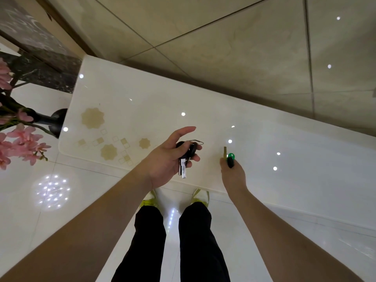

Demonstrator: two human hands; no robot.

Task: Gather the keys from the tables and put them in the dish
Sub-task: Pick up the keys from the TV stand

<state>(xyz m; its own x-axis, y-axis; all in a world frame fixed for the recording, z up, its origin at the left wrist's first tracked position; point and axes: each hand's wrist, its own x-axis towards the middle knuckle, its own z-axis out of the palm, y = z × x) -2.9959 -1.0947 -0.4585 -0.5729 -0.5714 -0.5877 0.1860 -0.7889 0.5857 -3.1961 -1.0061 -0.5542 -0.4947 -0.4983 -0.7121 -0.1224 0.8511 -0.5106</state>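
Observation:
My left hand [168, 157] is palm up over the near edge of the glossy white table [142, 94]. It cradles a bunch of keys [186, 157]: black fobs, silver blades hanging down and a thin wire ring. To its right, my right hand [233, 174] pinches a second key set [229, 158] with a green tag, a black fob and a brass key pointing up. That set hangs just above the tabletop. No dish is in view.
A dark vase [48, 121] with pink flowers [22, 143] stands on the floor at the table's left end. A dark marble block [40, 58] lies beyond it. My legs and yellow-green shoes [175, 198] stand against the table's near edge.

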